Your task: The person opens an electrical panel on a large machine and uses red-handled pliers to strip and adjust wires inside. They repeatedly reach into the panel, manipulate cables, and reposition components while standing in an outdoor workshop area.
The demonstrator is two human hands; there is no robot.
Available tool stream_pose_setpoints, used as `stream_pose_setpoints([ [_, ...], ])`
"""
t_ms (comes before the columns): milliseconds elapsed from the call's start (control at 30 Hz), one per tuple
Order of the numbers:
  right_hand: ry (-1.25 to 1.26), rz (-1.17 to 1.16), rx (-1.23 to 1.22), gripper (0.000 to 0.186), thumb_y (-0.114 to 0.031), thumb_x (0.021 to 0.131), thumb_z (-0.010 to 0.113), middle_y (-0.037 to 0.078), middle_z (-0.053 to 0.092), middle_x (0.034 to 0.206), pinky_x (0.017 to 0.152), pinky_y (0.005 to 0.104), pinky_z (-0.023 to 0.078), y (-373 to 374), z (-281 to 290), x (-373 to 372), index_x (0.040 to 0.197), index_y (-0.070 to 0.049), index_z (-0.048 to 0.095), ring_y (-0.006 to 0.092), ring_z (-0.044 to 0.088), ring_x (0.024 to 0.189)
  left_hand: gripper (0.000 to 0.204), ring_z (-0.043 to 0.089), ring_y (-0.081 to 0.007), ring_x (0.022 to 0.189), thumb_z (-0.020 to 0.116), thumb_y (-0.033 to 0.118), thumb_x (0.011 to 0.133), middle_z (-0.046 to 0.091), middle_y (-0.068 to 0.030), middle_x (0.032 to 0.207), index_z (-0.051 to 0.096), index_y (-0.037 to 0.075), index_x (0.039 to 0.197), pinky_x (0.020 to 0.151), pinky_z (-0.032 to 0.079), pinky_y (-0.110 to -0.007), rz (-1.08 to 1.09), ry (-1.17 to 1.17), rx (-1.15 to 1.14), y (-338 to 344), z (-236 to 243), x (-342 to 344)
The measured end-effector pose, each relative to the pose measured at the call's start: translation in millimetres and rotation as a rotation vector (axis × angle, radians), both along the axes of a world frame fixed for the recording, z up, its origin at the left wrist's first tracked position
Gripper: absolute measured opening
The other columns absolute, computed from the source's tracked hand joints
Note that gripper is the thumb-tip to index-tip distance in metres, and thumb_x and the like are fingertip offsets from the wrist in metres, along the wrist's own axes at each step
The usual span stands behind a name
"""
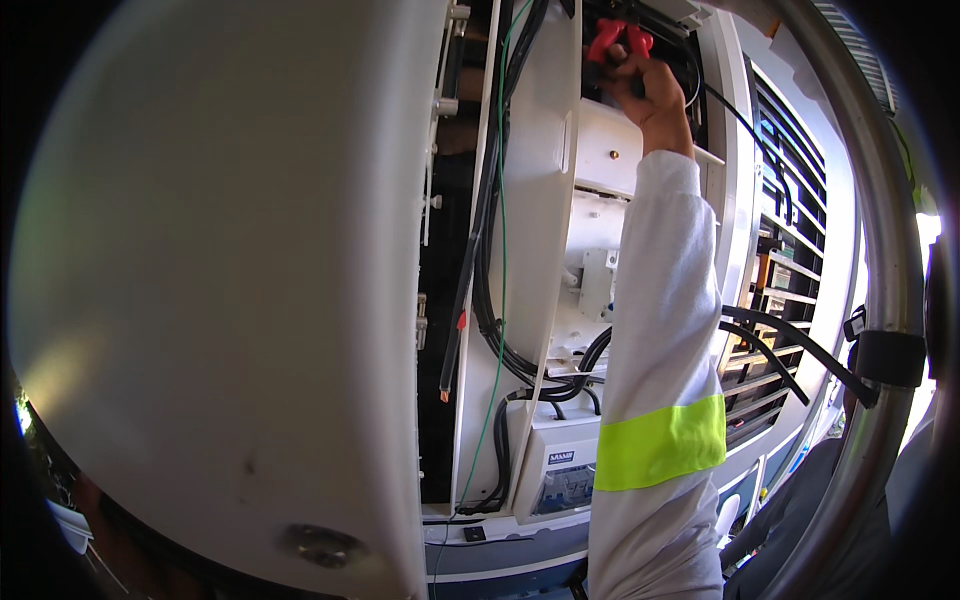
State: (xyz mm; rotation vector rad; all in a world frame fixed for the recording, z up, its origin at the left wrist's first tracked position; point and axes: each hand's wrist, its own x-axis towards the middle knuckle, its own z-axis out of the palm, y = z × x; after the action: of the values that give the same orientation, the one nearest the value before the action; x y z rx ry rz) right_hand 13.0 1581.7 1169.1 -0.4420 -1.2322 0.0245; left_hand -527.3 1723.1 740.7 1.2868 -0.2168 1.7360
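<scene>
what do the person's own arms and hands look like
The right arm wears a long white sleeve with a white cuff and a wide yellow-green band. The right hand is ungloved. The left arm and hand can't be made out.

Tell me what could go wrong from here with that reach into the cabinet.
If the grip of the right hand slips, the red tool could drop onto the cables lower down. The bare copper end might touch metal if knocked; whether it is live cannot be seen. With no glove on, that hand could scrape on edges in the cabinet.
</scene>
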Motion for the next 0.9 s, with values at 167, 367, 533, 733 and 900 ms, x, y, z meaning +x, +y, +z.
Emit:
stream_pose_setpoints([
  [167, 0.030, -0.001, 0.005, 0.030, 0.010, 0.078, 0.053, 0.015, 0.068, 0.104, 0.099, 0.0581, 0.050, 0.1, -0.2, 0.1, 0.107, 0.008, 0.057, 0.0392, 0.066, 0.101, 0.043, 0.055, -0.0203, 0.120, 0.050, 0.025, 0.105, 0.055, -0.0131, 0.134, 0.046, 0.001, 0.141, 0.105, 0.044, -0.033, 0.286, -0.030, -0.024, -2.2, -1.1, 1.9],
  [367, 0.075, -0.053, 0.005, 0.025, 0.008, 0.078, 0.056, 0.014, 0.066, 0.098, 0.093, 0.0523, 0.055, 0.1, -1.3, -0.3, 0.102, 0.006, 0.061, 0.0363, 0.065, 0.098, 0.047, 0.053, -0.0231, 0.124, 0.055, 0.023, 0.102, 0.055, -0.0139, 0.134, 0.044, 0.002, 0.143, 0.108, 0.039, -0.036, 0.915, 0.229, 0.069, -11.5, -1.1, 7.0],
  [533, 0.037, -0.052, 0.017, 0.033, 0.012, 0.077, 0.053, 0.016, 0.063, 0.106, 0.094, 0.0577, 0.056, -0.6, -0.5, 0.9, 0.108, 0.007, 0.058, 0.0380, 0.064, 0.100, 0.046, 0.052, -0.0229, 0.123, 0.053, 0.024, 0.103, 0.055, -0.0133, 0.133, 0.044, 0.001, 0.142, 0.108, 0.039, -0.036, 0.875, 0.183, 0.049, -11.6, 0.4, 8.5],
  [733, -0.011, -0.058, 0.016, 0.036, 0.013, 0.076, 0.052, 0.017, 0.061, 0.111, 0.095, 0.0607, 0.055, 0.7, 2.3, 5.6, 0.112, 0.007, 0.056, 0.0399, 0.064, 0.101, 0.046, 0.053, -0.0223, 0.122, 0.052, 0.026, 0.103, 0.056, -0.0127, 0.133, 0.045, 0.001, 0.141, 0.107, 0.040, -0.036, 0.744, 0.096, 0.025, -7.5, 0.6, 6.8],
  [900, -0.018, -0.043, -0.007, 0.036, 0.012, 0.076, 0.052, 0.018, 0.060, 0.112, 0.093, 0.0603, 0.056, -0.6, 2.4, -0.3, 0.112, 0.007, 0.055, 0.0414, 0.064, 0.101, 0.046, 0.053, -0.0218, 0.121, 0.051, 0.027, 0.104, 0.056, -0.0122, 0.132, 0.045, 0.000, 0.141, 0.106, 0.040, -0.035, 0.581, 0.010, -0.008, -5.9, 2.4, 10.2],
])
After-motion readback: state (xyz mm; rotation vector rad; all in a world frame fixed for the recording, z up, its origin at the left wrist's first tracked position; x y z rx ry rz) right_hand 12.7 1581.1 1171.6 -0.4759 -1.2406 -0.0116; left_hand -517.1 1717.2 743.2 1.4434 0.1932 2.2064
